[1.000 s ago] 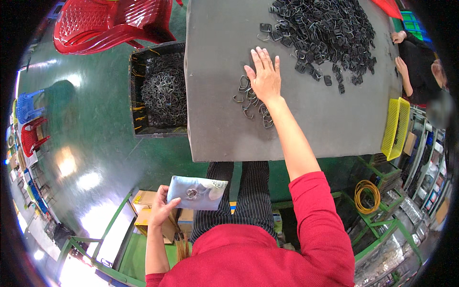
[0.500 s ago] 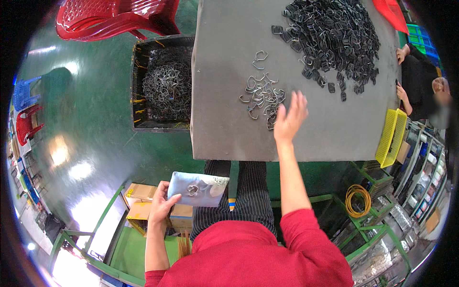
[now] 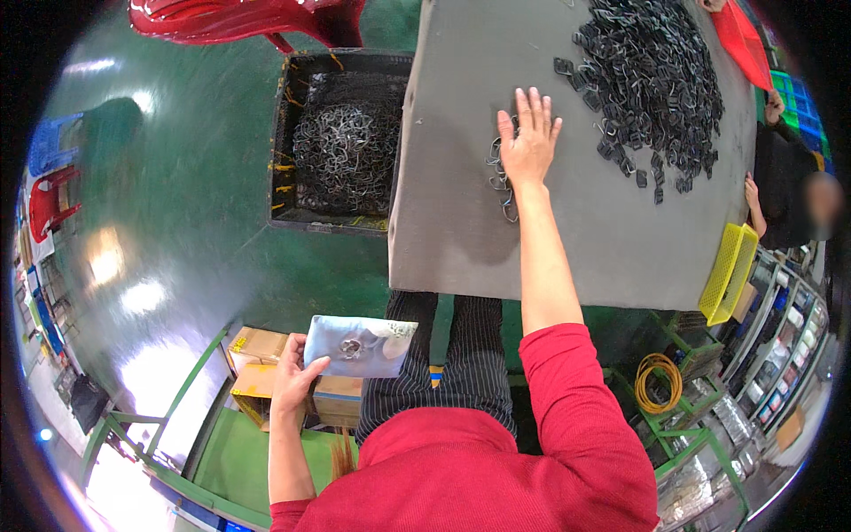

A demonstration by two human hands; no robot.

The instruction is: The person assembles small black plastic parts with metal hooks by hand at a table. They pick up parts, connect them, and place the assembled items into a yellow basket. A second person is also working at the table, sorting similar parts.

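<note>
My left hand (image 3: 293,371) grips a flat, pale blue printed rectangle (image 3: 365,347) by its left edge, thumb on top; it looks like a packet or card. A ring-like shape shows at its middle, and I cannot tell whether it is printed or lying there. My right hand (image 3: 530,149) is spread flat, fingers pointing away, over a small cluster of bent metal wire loops (image 3: 497,168) on the grey table (image 3: 612,244). The palm covers most of the cluster. Farther right lies a big heap of black buckles mixed with wire loops (image 3: 656,89).
A black crate of wire loops (image 3: 341,151) stands left of the table, by a red plastic chair (image 3: 239,19). A yellow basket (image 3: 729,273) is at the right edge, near another person's hand (image 3: 753,197). A coiled orange hose (image 3: 658,383) hangs below right.
My right hand has moved forward and left, onto the small cluster of wire loops, and now hides most of it. My view has shifted. The left hand keeps its hold.
</note>
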